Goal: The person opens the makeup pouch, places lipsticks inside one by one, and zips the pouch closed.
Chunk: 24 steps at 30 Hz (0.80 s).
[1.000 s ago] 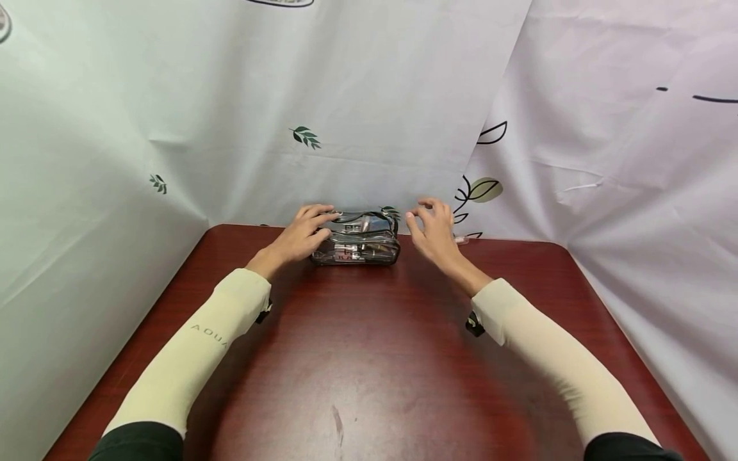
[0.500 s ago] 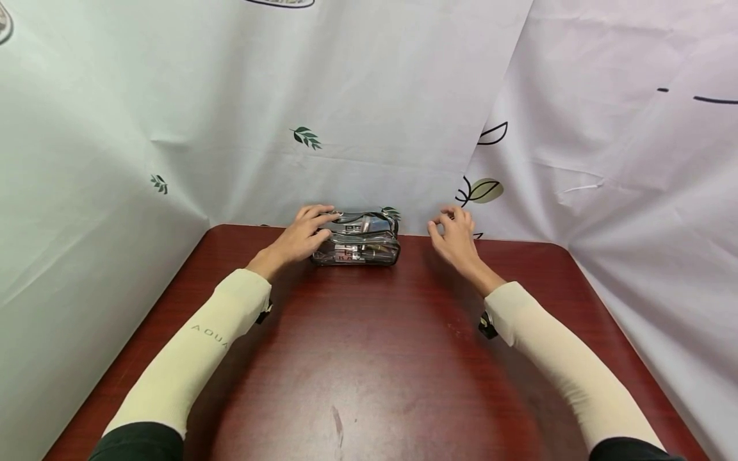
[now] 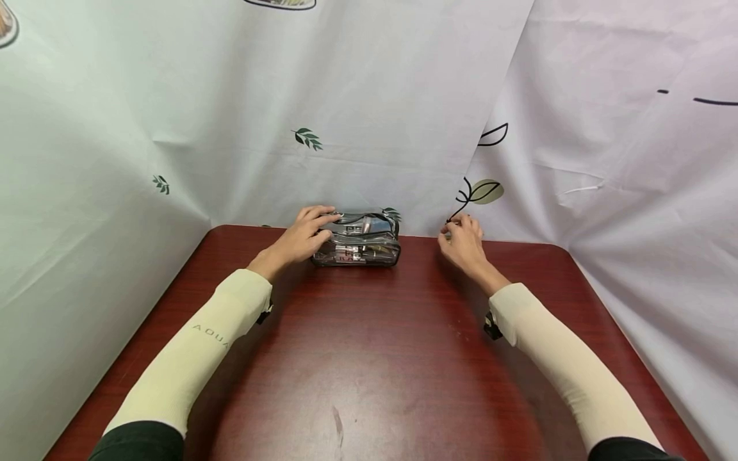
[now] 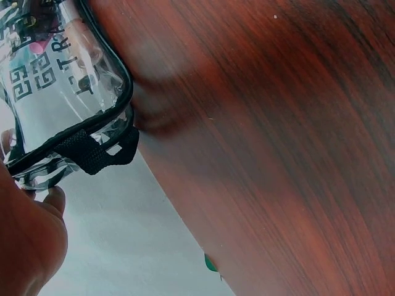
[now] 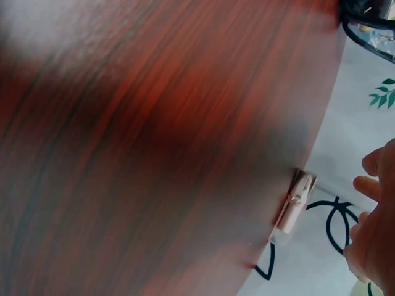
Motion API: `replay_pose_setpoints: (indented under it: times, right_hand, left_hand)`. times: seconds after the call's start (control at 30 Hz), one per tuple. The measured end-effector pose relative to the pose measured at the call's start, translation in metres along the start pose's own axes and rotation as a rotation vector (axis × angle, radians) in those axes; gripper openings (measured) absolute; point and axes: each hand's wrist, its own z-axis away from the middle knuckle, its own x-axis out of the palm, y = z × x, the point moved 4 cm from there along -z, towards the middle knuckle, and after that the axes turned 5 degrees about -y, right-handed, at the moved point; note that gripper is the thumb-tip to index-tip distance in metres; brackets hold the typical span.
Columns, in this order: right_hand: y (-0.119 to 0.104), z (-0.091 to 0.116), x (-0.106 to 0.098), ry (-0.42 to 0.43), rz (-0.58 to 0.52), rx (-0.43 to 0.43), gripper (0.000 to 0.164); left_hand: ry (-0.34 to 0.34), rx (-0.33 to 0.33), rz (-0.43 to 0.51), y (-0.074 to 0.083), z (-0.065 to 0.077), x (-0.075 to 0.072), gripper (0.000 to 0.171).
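Observation:
A clear plastic cosmetic bag (image 3: 356, 250) with black trim stands at the table's back edge. Several small items show through its wall, and in the left wrist view the bag (image 4: 65, 80) shows dark printed letters and a black fabric tab. My left hand (image 3: 296, 238) holds the bag's left end, fingers over the top and thumb on the near side. To the right, my right hand (image 3: 464, 244) hovers by the back edge with bent fingers, holding nothing. Near it, in the right wrist view, a small pinkish tube (image 5: 295, 202) lies at the table edge, apart from the fingers.
The dark red wooden table (image 3: 369, 346) has rounded back corners. White cloth (image 3: 392, 96) with leaf prints hangs directly behind it and along both sides.
My right hand has moved right and down, away from the bag and toward the table's back edge. My left hand and the bag have stayed put.

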Motion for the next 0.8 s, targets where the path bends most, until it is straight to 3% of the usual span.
replay_pose_setpoints:
  times: [0.17, 0.2, 0.27, 0.47, 0.7, 0.8]
  right_hand:
    - [0.01, 0.0, -0.001, -0.008, -0.002, 0.003, 0.031]
    - [0.023, -0.005, 0.005, -0.01, -0.007, -0.005, 0.033]
    - [0.028, -0.005, 0.005, -0.019, 0.005, 0.009, 0.033]
    - [0.033, 0.001, 0.004, -0.101, 0.046, 0.074, 0.039]
    - [0.09, -0.023, 0.046, -0.107, 0.063, 0.023, 0.053]
    - [0.094, -0.025, 0.051, -0.117, 0.097, 0.003, 0.049]
  left_hand:
    - [0.001, -0.005, 0.005, -0.002, -0.001, 0.0, 0.055]
    - [0.001, -0.004, 0.005, -0.002, -0.001, 0.0, 0.055]
    - [0.001, -0.002, 0.001, -0.001, -0.001, 0.0, 0.055]
    - [-0.001, 0.003, -0.002, 0.001, -0.002, 0.0, 0.057]
    - [0.003, 0.003, 0.001, 0.0, -0.001, 0.0, 0.055]
    - [0.002, 0.006, 0.002, 0.0, 0.0, 0.001, 0.055]
